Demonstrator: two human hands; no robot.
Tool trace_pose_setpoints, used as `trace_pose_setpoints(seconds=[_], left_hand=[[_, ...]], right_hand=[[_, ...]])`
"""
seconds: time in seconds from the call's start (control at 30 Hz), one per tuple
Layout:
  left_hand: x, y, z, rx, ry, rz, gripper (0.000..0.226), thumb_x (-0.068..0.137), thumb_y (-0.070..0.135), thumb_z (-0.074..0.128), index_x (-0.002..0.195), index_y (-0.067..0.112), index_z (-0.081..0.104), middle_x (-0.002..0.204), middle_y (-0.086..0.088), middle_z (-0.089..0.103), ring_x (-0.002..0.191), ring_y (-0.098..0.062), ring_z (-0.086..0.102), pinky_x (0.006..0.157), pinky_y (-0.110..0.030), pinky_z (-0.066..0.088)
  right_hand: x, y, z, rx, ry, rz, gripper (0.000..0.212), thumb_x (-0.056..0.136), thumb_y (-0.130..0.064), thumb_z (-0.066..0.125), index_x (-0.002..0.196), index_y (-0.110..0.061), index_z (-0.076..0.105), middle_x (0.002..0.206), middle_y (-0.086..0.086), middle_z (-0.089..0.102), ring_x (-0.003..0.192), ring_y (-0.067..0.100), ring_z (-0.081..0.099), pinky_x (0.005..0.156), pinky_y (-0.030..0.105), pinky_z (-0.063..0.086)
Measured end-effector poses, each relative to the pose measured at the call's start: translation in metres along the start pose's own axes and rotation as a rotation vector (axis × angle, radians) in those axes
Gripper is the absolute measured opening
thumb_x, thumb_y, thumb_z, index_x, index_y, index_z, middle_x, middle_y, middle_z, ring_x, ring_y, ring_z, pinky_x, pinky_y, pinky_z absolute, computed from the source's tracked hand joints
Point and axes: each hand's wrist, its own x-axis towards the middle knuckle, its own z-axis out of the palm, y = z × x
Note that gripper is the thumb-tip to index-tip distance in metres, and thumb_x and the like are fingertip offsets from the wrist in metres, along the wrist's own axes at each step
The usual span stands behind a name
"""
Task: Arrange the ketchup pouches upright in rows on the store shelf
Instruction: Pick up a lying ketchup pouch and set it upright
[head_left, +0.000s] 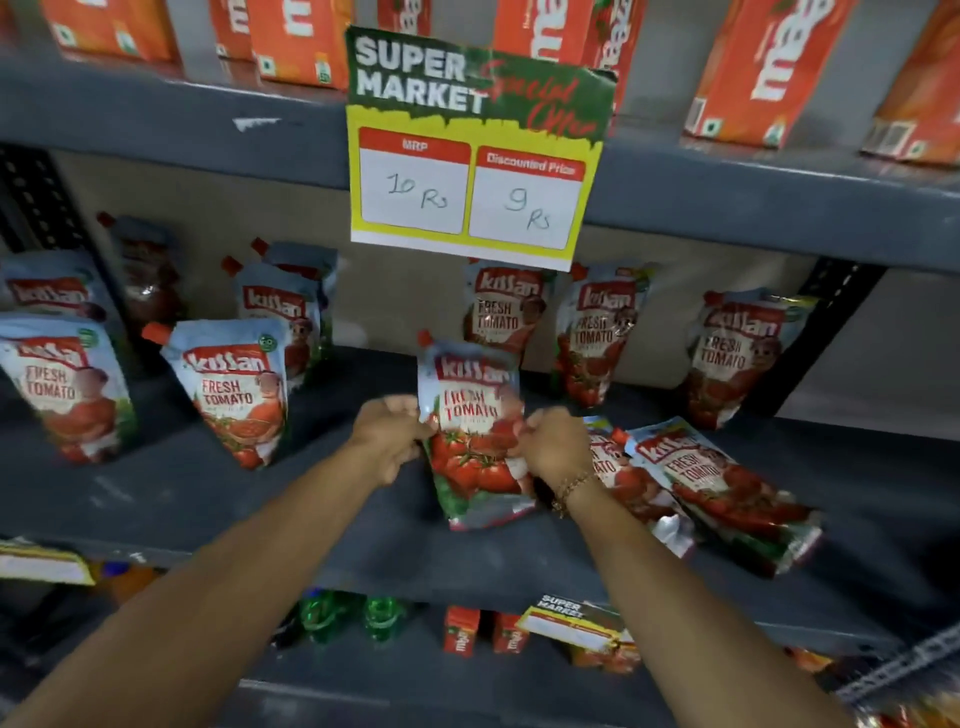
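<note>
**Both Hands Grip a Glossy Ketchup Pouch at the Middle of the Shelf**

A person holds one ketchup pouch (475, 431) upright near the middle of the grey shelf (208, 499), its base close to the front edge. The left hand (389, 436) clasps the pouch's left edge, fingers curled around it; the right hand (553, 447), with a thin beaded bracelet (571, 491) at the wrist, pinches the right edge. The pouch is soft, crinkled foil-like plastic with a shiny surface, a red spout cap at its top left corner and printed tomatoes below the label.

Just right of it, two fallen pouches (722, 488) lie flat and overlapping on the matte shelf board. Behind, three standing pouches (597, 332) lean against the back panel. To the left, more upright pouches (234, 389) stand in loose rows. A curled paper price sign (472, 150) hangs from the shelf above, where orange rectangular cartons (763, 67) stand.
</note>
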Motion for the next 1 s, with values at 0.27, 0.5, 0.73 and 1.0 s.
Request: trace_pose_setpoints(seconds=[0.27, 0.5, 0.73, 1.0], left_hand=[[0.009, 0.004, -0.016, 0.08, 0.152, 0.294, 0.015, 0.086, -0.007, 0.059, 0.1, -0.001, 0.062, 0.099, -0.012, 0.066, 0.091, -0.022, 0.06, 0.082, -0.037, 0.052], [0.007, -0.034, 0.023, -0.091, 0.419, -0.14, 0.014, 0.088, 0.003, 0.049, 0.096, 0.01, 0.059, 0.096, -0.015, 0.066, 0.078, -0.02, 0.056, 0.074, -0.032, 0.052], [-0.021, -0.034, 0.106, 0.055, -0.22, -0.5, 0.032, 0.095, 0.012, 0.046, 0.126, 0.005, 0.053, 0.128, -0.013, 0.053, 0.126, -0.026, 0.05, 0.104, -0.032, 0.04], [-0.002, -0.047, 0.145, 0.11, -0.124, -0.336, 0.019, 0.085, -0.012, 0.056, 0.098, 0.0, 0.06, 0.099, -0.012, 0.061, 0.095, -0.027, 0.062, 0.072, -0.033, 0.051]], right_hand=[[-0.003, -0.023, 0.005, 0.022, 0.002, -0.125, 0.021, 0.089, -0.007, 0.049, 0.09, 0.007, 0.065, 0.103, 0.029, 0.067, 0.1, 0.041, 0.062, 0.078, 0.035, 0.049], [0.013, 0.001, 0.004, -0.158, -0.118, -0.083, 0.024, 0.082, -0.002, 0.051, 0.098, 0.008, 0.065, 0.108, 0.027, 0.067, 0.105, 0.041, 0.061, 0.084, 0.037, 0.05], [0.009, 0.07, -0.05, -0.537, -0.156, 0.283, 0.056, 0.082, -0.038, 0.052, 0.131, -0.01, 0.049, 0.132, 0.015, 0.055, 0.122, 0.033, 0.052, 0.103, 0.045, 0.045], [0.013, 0.096, -0.069, -0.262, 0.013, 0.198, 0.033, 0.091, -0.019, 0.051, 0.113, 0.003, 0.059, 0.12, 0.022, 0.064, 0.113, 0.034, 0.059, 0.093, 0.036, 0.048]])
